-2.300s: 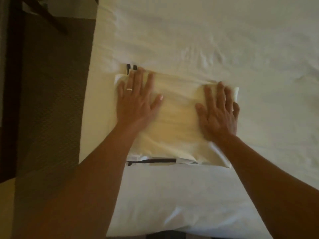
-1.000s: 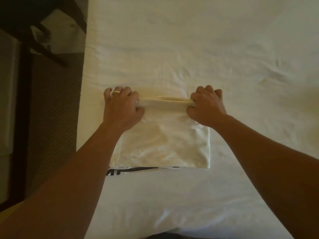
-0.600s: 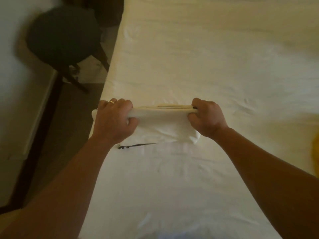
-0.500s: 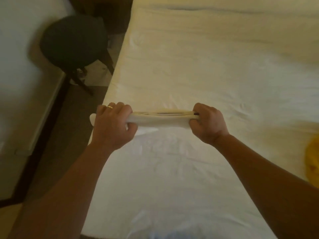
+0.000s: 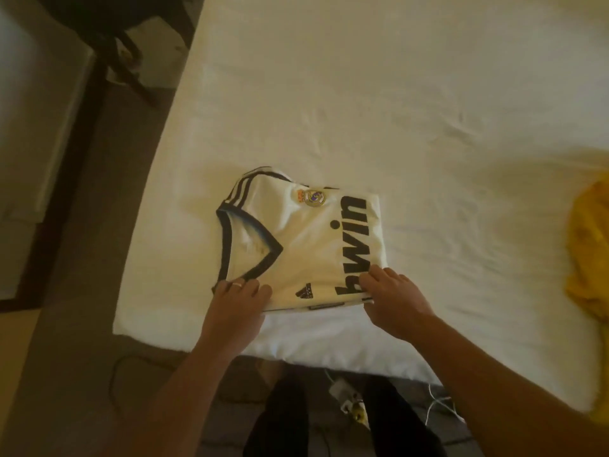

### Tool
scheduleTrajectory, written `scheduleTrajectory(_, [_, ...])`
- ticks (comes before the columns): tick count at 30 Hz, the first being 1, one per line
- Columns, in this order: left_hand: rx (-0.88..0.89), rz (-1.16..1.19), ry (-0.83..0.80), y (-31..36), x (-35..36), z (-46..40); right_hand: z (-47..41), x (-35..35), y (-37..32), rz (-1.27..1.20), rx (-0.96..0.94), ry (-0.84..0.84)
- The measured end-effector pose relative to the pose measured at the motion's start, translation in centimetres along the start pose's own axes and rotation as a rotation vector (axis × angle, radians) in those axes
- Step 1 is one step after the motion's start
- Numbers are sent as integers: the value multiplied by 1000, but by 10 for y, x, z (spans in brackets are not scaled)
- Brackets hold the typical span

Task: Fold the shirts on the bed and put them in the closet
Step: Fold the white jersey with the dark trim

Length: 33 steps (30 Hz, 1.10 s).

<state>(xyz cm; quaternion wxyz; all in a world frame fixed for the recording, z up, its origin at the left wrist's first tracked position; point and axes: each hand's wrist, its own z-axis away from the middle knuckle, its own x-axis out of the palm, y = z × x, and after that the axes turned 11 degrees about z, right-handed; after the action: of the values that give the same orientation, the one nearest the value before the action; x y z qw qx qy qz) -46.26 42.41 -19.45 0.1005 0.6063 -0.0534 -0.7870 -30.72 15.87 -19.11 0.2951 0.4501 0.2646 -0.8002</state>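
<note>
We look down on a bed (image 5: 395, 94) covered by a white sheet, seen from its near edge. Off the bed's left edge a dark chair (image 5: 108, 31) stands on the floor by the far left corner, with a dark-framed panel (image 5: 66, 166) running along the floor beside it. Below the near edge the person's dark-trousered legs (image 5: 329, 420) show, with white cables and a plug (image 5: 346, 390) lying on the floor between and beside them. At the bed's right edge a crumpled yellow garment (image 5: 586, 252) lies well apart from the folded piece, partly cut off by the frame.

Nothing lies between our view and the folded white jersey (image 5: 296, 245), which rests flat on the sheet near the bed's near-left corner. Its front faces up: the dark-trimmed V collar points toward the bed's left edge, black shoulder stripes sit at its far-left corner, a round crest lies near its far edge, and the black lettering runs from near edge to far edge along its right side. The packet is roughly square, so we cannot name a clear long axis.

The left hand (image 5: 237, 305) pinches the jersey's near-left corner beside the collar, a ring on one finger. The right hand (image 5: 392, 298) grips the near-right corner, fingertips over the first letter.
</note>
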Motion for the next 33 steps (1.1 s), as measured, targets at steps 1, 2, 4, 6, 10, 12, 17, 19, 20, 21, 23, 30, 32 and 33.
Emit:
scheduleTrajectory(1, [0,4,-23,-1,6,5,4,6,-5,-7,17,-20])
scheduleTrajectory(2, [2,6,-45,-3,10,6,5,8,-6,-5,32,-25])
scheduleTrajectory(4, [16,9,-110,-9,15,10,7,12,-12,2,62,-75])
scheduleTrajectory(6, [49,48,-220,-9,16,11,6,13,-13,-6,93,-159])
scheduleTrajectory(10, [-129,315,-347,-5,3,-7,-6,14,-6,-242,263,-226])
scheduleTrajectory(12, [-259,489,-64,-6,1,-14,-12,12,0,-362,355,-157])
scheduleTrajectory(17, [-769,493,175,-15,7,-38,-30,11,15,-400,551,70])
scheduleTrajectory(19, [-939,642,121,-17,12,-48,-38,14,19,-459,597,58])
scheduleTrajectory(20, [-984,702,124,-18,15,-52,-42,14,21,-508,623,54])
scheduleTrajectory(21, [-1011,731,144,-19,17,-56,-47,13,22,-562,650,51])
scheduleTrajectory(23, [-1045,782,198,-18,17,-63,-54,13,24,-688,718,42])
scheduleTrajectory(30, [-1145,1356,325,-22,5,-82,-71,5,19,-1156,818,-13])
scheduleTrajectory(32, [-1156,1445,282,-19,2,-86,-69,3,18,-1215,805,-59])
scheduleTrajectory(33, [-1159,1477,256,-18,2,-88,-68,3,17,-1238,788,-75])
